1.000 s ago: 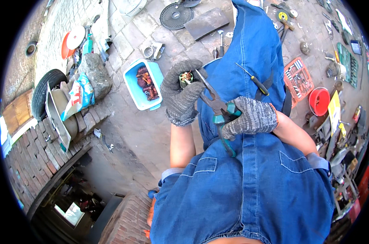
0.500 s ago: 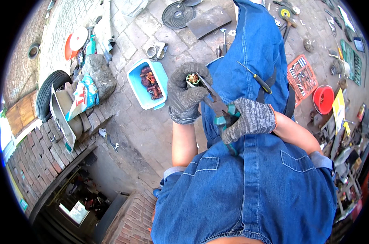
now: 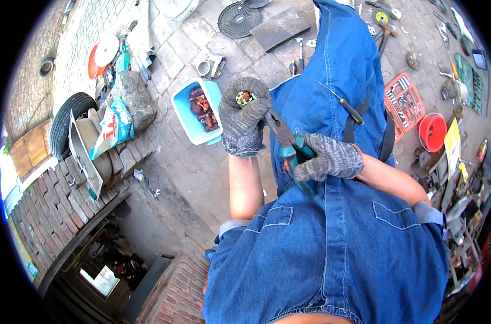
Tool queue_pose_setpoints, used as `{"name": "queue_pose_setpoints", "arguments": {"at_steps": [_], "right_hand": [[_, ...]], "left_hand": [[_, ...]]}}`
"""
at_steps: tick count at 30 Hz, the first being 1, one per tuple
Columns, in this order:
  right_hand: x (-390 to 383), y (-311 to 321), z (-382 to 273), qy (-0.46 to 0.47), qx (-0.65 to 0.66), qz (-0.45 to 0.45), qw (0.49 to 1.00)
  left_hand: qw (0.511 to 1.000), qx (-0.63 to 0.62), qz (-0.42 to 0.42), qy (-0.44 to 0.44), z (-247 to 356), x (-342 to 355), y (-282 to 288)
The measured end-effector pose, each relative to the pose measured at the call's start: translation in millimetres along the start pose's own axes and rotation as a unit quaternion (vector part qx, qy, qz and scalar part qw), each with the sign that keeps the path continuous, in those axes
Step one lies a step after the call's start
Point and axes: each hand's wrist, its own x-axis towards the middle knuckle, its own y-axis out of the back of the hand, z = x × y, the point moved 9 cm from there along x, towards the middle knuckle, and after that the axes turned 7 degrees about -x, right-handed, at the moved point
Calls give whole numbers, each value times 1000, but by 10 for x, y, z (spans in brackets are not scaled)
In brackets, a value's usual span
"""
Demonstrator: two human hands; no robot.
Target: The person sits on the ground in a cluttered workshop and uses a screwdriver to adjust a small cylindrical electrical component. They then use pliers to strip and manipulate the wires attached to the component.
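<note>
Left hand (image 3: 245, 127) had fingers curled round a small round part (image 3: 244, 98), just beyond the pliers (image 3: 282, 133). Right hand (image 3: 332, 155) had fingers wrapped on the handles. Plier tips hidden, contact couldn't be told. Likely risks: slipping tips nipping nearby left fingers; loose hold dropping the part.

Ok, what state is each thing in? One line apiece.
Pliers, gripped, tip hidden
Right hand, closed on the pliers
Left hand, curled around a small round part
Screwdriver, lying on the trouser leg
Blue tub, open, dark reddish bundles inside
Red bucket, upright, open
Orange tool case, open, tools inside
Green tool case, looks open
</note>
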Motion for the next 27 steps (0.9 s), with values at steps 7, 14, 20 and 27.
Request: {"name": "queue_pose_setpoints", "arguments": {"at_steps": [7,14,20,27], "right_hand": [[-37,35,-93,117,-100,31,988],[-117,38,-100,95,-108,21,989],[-141,67,-165,42,-95,54,993],[-178,67,-203,13,-91,64,994]], "left_hand": [[999,-22,-28,-23,73,-44,-26],[999,21,-32,-30,108,-54,-27],[996,56,-46,-50,169,-56,-39],[987,140,-60,-57,225,-39,-86]]}}
